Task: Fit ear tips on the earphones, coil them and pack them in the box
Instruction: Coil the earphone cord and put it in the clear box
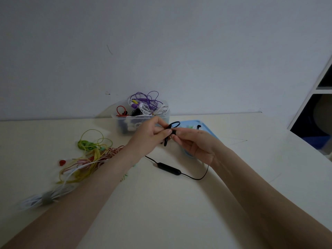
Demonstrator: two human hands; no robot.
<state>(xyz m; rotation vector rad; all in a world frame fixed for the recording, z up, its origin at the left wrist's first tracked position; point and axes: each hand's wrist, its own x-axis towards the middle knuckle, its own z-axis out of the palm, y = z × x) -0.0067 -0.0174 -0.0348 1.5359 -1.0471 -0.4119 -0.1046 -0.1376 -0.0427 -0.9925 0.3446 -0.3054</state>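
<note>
Earphones (pixel 168 134) sit pinched in both grips above the table's far middle: your left hand (pixel 150 136) holds the black earpiece, your right hand (pixel 193 143) presses at its tip. Push crooked and the tip may pop off toward the box (pixel 124 123).

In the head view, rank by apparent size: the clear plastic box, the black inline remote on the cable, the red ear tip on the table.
Largest to smallest:
1. clear plastic box
2. black inline remote
3. red ear tip
The box sits farthest from the camera, so its lead is safe.
</note>
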